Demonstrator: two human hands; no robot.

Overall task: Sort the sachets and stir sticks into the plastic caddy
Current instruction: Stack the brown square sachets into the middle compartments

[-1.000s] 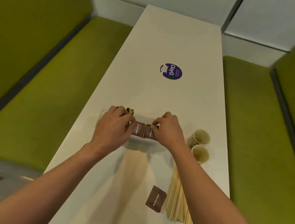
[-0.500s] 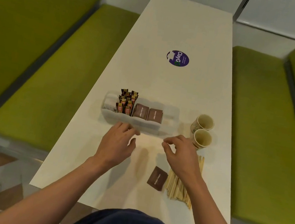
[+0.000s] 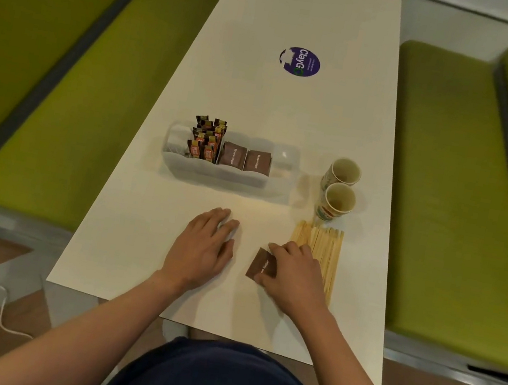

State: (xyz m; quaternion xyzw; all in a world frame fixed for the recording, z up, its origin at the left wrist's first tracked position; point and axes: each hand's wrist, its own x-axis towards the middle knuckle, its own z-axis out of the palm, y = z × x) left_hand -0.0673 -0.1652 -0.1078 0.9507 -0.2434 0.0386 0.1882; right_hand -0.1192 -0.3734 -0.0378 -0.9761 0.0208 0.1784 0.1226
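A clear plastic caddy (image 3: 284, 182) stands across the white table. It holds white sachets at its left end, upright orange-brown stick sachets (image 3: 206, 141), and two brown sugar packs (image 3: 246, 158). Its right compartment looks bare. A lone brown sugar sachet (image 3: 261, 265) lies flat near the table's front, and the fingers of my right hand (image 3: 294, 273) rest on its right edge. Wooden stir sticks (image 3: 323, 254) lie in a bundle just right of that hand, partly hidden by it. My left hand (image 3: 203, 247) lies flat on the table, fingers apart, holding nothing.
Two paper cups (image 3: 340, 188) stand right of the caddy, just beyond the stir sticks. A purple round sticker (image 3: 299, 61) marks the far table. Green padded benches (image 3: 73, 78) flank both long sides. A white cord lies on the floor at the lower left.
Both hands left the brown packs in the caddy and drew back toward me. My right hand came down onto the loose brown sachet; my left settled flat on the table.
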